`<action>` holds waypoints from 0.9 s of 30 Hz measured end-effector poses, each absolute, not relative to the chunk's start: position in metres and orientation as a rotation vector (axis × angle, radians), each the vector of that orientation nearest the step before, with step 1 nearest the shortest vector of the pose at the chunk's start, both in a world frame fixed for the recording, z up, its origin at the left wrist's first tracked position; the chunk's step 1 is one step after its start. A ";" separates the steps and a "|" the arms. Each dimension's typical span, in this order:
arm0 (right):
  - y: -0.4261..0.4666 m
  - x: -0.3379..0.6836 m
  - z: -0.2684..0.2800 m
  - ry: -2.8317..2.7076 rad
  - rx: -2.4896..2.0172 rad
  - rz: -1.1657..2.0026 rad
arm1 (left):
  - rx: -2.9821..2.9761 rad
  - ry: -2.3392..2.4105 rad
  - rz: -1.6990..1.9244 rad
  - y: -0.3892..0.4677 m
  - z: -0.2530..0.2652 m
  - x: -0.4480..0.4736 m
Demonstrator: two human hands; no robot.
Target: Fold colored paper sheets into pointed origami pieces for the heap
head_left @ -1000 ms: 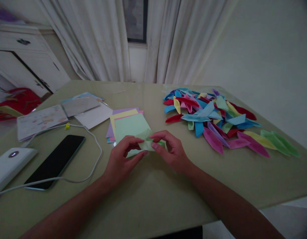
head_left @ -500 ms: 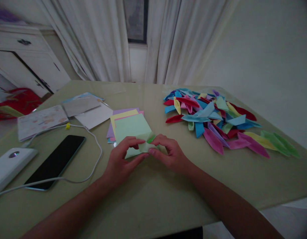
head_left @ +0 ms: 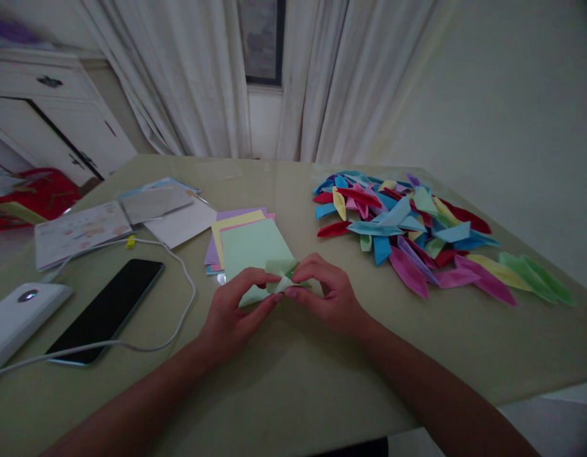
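A small folded piece of pale green paper (head_left: 280, 268) is held between my two hands, just above the near corner of a paper stack. My left hand (head_left: 238, 304) pinches its left side between thumb and forefinger. At its right end, the thumb and forefinger of my right hand (head_left: 329, 293) are closed on it. A brighter green patch shows between the fingertips. Beneath and behind lies the stack of coloured square paper (head_left: 255, 241), light green on top, with yellow, pink and purple sheets sticking out. My fingers hide part of the folded paper.
Many folded colourful paper pieces (head_left: 393, 219) are heaped at the right. On the left lie a black phone (head_left: 110, 308), a white power bank (head_left: 21, 317) and a looping white cable (head_left: 191, 273). Booklets (head_left: 84, 231) and white sheets (head_left: 181, 222) lie farther back.
The folded green paper has turned slightly between my fingers, and a flap now stands up more at its top. Both hands stay in nearly the same place.
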State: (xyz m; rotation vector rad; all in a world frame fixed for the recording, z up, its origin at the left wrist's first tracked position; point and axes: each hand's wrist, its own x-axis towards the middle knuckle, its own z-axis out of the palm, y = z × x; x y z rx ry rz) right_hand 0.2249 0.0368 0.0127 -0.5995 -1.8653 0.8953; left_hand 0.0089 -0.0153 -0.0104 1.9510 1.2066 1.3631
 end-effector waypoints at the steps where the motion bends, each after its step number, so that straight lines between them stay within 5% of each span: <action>1: 0.036 0.225 0.014 -1.874 -0.605 0.861 | 1.939 1.214 1.365 -0.015 -0.010 0.009; 9: 0.032 0.228 0.022 -1.859 -0.698 0.723 | 2.018 1.167 1.430 -0.014 -0.007 0.010; 27: 0.034 0.226 0.013 -1.739 -0.609 1.002 | 1.775 1.201 1.530 -0.026 -0.016 0.012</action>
